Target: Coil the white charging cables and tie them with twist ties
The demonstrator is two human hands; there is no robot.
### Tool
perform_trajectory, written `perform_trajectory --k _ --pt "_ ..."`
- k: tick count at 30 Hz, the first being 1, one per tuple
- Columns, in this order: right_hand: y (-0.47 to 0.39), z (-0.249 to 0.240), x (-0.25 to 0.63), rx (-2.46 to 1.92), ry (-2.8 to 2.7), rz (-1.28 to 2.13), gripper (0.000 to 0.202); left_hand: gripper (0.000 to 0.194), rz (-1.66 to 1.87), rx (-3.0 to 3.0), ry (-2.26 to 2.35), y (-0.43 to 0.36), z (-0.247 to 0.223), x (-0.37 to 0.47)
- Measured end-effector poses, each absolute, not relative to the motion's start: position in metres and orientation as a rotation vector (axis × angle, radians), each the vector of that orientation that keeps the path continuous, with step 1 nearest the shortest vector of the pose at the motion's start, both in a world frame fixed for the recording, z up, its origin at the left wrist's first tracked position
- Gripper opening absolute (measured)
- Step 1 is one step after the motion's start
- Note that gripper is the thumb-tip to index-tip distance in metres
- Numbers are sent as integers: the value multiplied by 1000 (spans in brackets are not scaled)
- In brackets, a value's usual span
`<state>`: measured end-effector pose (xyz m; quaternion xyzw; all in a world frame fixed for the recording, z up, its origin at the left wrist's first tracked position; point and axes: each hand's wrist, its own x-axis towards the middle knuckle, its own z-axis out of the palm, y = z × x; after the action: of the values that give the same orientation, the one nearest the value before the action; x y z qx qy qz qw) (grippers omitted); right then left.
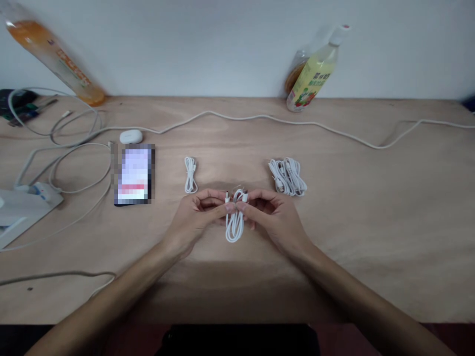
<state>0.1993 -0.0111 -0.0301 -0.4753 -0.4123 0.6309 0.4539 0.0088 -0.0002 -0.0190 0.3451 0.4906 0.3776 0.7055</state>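
Observation:
Between both hands, above the wooden table, is a white USB cable [233, 230] folded into a loose bundle. My left hand [198, 210] pinches its left side near one metal plug. On the other side my right hand [272, 212] pinches the bundle by the second connector. A thin wire, like a twist tie [237, 187], sticks up at the top of the loops. One coiled white cable [190, 175] lies beyond my left hand. Past my right hand rests a group of coiled white cables [287, 176] lying side by side.
A phone [133, 175], a white earbud case [131, 136] and a white power strip [27, 212] are on the left. An orange drink bottle [55, 62] and a yellow bottle [313, 74] stand by the wall. A long white cord [260, 117] crosses the table's back.

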Motion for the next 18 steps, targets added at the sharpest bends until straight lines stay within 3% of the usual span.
perform_trajectory --k 18 --pt "-10 -31 202 -1138 -1105 1635 33 26 854 875 1121 -2 -19 9"
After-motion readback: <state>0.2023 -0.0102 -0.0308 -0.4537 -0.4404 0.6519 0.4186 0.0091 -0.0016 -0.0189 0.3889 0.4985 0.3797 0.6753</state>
